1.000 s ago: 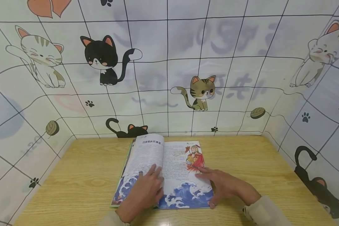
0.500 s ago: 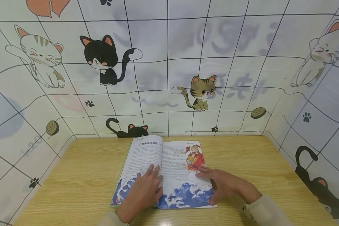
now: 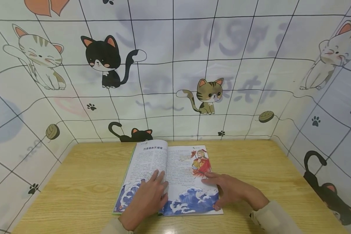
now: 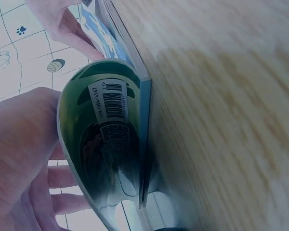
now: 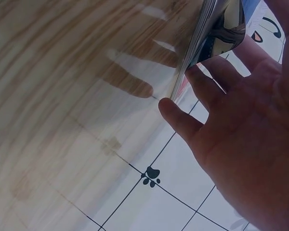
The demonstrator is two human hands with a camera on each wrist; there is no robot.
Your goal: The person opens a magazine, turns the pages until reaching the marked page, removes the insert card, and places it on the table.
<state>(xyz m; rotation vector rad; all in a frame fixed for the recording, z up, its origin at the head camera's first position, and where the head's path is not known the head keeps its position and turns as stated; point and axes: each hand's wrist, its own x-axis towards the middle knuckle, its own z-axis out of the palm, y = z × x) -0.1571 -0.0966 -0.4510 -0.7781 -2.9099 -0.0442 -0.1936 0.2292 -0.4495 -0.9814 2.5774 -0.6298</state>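
An open magazine-like book lies on the table, with a heading and blue waves on its left page and a red-robed figure on its right. My left hand rests on the lower left page near the spine, fingers extended. In the left wrist view, the curved green back cover shows a barcode label; that hand lies against the book's other side. My right hand touches the right page's outer edge, its thumb by the lower corner. In the right wrist view, the right hand's fingers are spread at the page edges.
The light wooden table extends on both sides of the book. Behind it and at the sides hangs a white gridded curtain printed with cartoon cats, paw prints and yarn balls. The book's top edge lies near the table's back edge.
The left page has settled to the left and flatter, covering the coloured page edge that showed beneath it. Both hands stay almost in place.
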